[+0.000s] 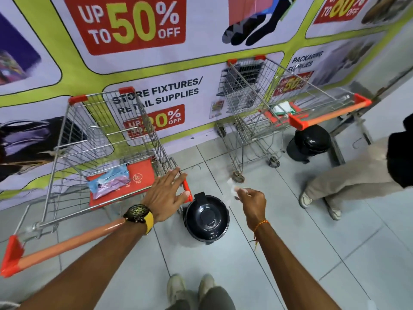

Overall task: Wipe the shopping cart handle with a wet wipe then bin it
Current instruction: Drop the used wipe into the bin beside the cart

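A wire shopping cart (96, 139) stands at the left, its orange handle (67, 245) running from lower left to upper right. My left hand (166, 193) lies on the handle's right end with fingers spread and a watch on the wrist. My right hand (251, 201) pinches a thin white wet wipe (231, 190), blurred, above a dark round bin (206, 217) with its lid closed. The bin stands on the floor just right of the cart. A blue and pink wipes packet (109, 181) rests on the cart's red child seat.
A second cart (274, 101) with an orange handle stands at the right against the poster wall, with another dark bin (309, 142) beside it. A person's legs in beige trousers (348, 177) are at the right. My own shoes (192, 287) are on the tiled floor.
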Demonstrator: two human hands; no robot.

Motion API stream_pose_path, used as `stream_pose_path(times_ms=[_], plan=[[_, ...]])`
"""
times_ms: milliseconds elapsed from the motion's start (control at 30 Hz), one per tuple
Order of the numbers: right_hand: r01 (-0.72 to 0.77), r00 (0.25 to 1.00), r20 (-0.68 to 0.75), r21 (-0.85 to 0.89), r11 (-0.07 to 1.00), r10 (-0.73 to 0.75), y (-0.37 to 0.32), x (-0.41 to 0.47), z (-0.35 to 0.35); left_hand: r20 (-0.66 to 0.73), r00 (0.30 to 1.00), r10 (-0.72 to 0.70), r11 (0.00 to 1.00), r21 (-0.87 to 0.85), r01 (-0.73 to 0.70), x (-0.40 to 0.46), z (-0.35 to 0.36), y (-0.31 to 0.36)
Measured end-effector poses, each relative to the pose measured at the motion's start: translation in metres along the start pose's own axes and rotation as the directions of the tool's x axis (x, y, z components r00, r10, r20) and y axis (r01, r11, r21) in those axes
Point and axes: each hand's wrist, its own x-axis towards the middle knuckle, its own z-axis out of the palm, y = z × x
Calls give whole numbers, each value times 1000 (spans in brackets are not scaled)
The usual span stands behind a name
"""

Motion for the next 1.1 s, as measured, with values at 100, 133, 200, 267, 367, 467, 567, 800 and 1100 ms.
stream_pose_path(times_ms=[100, 133, 200, 267, 367, 467, 567, 800, 1100], plan=[[-23, 1000, 5, -59, 998, 23, 6, -9, 3, -4, 1000, 2, 1000, 2, -2, 1, 0, 2], [-20, 1000, 2, -83, 996, 20, 7, -10, 5, -6, 1000, -1, 1000, 5, 1, 2, -1, 2], [-11, 1000, -10, -118, 993, 10, 12, -9, 9, -7, 1000, -1, 1000, 0, 1, 4, -3, 3], [-30, 1000, 2, -97, 995, 31, 16, -7, 14, -12, 1000, 8, 1000, 0, -8, 5, -2, 3], [-40, 999, 27, -53, 998, 42, 16, -5, 17, -18, 1000, 11, 1000, -2, -11, 8, -3, 1], [-34, 999, 21, -77, 996, 35, 17, 2, 18, -27, 1000, 8, 1000, 2, -8, 8, -1, -2], [-95, 995, 4, -80, 992, 95, 17, 12, 16, -27, 1000, 1, 1000, 8, 0, 9, -2, -3], [-79, 996, 41, -117, 990, 84, 31, 30, 16, -24, 1000, -7, 1000, 0, 7, 12, -3, -2], [-20, 1000, -17, -454, 891, 14, 43, 31, 20, -31, 999, -7, 1000, 7, 8, 10, -6, 1]])
